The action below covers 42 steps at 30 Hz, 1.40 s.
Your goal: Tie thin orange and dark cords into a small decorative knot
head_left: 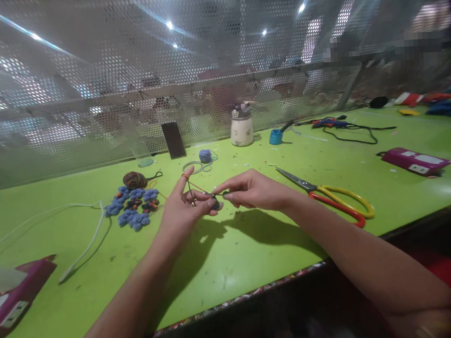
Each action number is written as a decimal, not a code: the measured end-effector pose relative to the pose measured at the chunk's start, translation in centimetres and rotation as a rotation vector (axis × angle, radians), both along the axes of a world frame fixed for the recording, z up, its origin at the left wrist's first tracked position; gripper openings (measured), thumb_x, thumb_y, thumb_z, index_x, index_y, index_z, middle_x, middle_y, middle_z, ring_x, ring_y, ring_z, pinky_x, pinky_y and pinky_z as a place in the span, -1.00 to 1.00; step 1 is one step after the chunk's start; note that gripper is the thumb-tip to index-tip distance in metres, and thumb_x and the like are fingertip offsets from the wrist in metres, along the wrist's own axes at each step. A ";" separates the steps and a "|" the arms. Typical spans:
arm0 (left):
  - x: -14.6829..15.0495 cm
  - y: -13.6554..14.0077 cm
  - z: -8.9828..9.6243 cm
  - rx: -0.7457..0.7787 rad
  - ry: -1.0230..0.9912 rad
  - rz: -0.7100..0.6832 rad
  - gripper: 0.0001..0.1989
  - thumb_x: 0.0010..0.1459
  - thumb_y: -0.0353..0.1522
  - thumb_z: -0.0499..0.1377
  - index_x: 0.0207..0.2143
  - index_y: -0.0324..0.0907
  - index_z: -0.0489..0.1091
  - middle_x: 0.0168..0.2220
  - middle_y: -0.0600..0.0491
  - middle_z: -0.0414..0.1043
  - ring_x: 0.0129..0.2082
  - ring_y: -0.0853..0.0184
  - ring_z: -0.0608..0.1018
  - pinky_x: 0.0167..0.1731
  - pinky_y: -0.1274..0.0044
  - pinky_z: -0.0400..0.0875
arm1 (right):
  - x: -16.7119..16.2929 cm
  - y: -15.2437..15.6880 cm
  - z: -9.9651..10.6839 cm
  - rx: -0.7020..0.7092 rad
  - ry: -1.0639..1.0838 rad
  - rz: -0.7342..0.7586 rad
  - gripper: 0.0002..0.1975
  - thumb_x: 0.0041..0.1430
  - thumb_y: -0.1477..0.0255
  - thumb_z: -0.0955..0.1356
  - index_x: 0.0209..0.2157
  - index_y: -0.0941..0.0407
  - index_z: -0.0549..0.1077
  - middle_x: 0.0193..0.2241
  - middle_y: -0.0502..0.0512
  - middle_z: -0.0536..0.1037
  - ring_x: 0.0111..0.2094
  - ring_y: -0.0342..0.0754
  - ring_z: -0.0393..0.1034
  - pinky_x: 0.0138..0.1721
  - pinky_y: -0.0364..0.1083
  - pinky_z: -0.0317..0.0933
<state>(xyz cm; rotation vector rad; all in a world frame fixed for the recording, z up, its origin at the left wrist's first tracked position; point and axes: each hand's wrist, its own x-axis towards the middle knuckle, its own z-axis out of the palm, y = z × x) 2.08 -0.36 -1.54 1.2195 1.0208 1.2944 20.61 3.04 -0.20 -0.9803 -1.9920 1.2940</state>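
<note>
Head view: our L hand (184, 204) pinches a small dark crochet piece (214, 204), yarn (185, 175) looped round its raised finger; our R hand (251, 190) grips a crochet hook (225, 194) at the piece, above the green worktop (224, 280). Blue crochet flowers (133, 219) lie nr L hand, scissors (311, 187) to our R.

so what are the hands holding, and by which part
Left hand: a small dark piece, pinched by thumb and fingertips, which edge is unclear; yarn runs over a raised finger. Right hand: a slim tool, apparently a hook, by its dark end.
</note>
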 end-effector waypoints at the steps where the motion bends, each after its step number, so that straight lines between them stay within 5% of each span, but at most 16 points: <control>1: 0.0 0.0 0.0 -0.003 0.003 -0.004 -0.02 -0.12 -0.55 0.36 0.32 -0.20 -0.02 -0.53 0.18 0.44 -0.51 0.38 0.56 -0.42 0.54 0.53 | 0.0 0.0 0.0 0.000 0.000 0.004 -0.64 0.13 0.58 0.31 -0.02 0.33 0.49 -0.71 -0.18 0.24 -0.68 -0.30 0.00 -0.64 -0.22 -0.05; 16: -0.6 0.4 0.0 -0.011 -0.010 -0.008 -0.19 -0.11 -0.50 0.37 0.21 -0.32 0.17 -0.48 0.09 0.49 -0.49 0.36 0.55 -0.45 0.54 0.48 | 1.2 0.5 0.2 0.140 -0.092 0.140 -0.61 0.16 0.54 0.28 0.03 0.24 0.49 -0.69 -0.17 0.14 -0.63 -0.25 -0.07 -0.58 -0.20 -0.12; 25: -0.5 0.4 -0.4 -0.004 0.066 0.024 -0.33 -0.09 -0.46 0.35 0.10 -0.36 0.26 -0.50 0.11 0.46 -0.46 0.36 0.56 -0.30 0.46 0.50 | 0.9 -0.2 0.8 0.340 -0.323 0.130 -0.57 0.18 0.61 0.22 0.05 0.15 0.49 -0.45 0.02 0.50 -0.52 -0.21 0.12 -0.44 -0.21 0.04; 35: -0.5 0.7 -0.5 0.015 0.172 0.108 -0.52 -0.10 -0.46 0.34 -0.07 -0.31 0.38 -0.51 0.13 0.45 -0.57 0.38 0.53 -0.45 0.50 0.48 | 0.6 -0.5 0.3 0.440 -0.486 0.043 -0.55 0.19 0.57 0.24 0.08 0.01 0.46 -0.50 0.04 0.53 -0.57 -0.17 0.14 -0.47 -0.19 0.01; 42: 0.2 0.1 -0.6 0.158 0.322 0.259 -0.69 -0.08 -0.45 0.33 -0.21 -0.23 0.45 -0.52 0.11 0.45 -0.61 0.34 0.53 -0.52 0.51 0.41 | 0.2 -0.4 -0.6 0.466 -0.402 -0.010 -0.54 0.15 0.59 0.27 0.04 -0.02 0.50 -0.36 0.11 0.61 -0.48 -0.12 0.29 -0.42 -0.16 0.07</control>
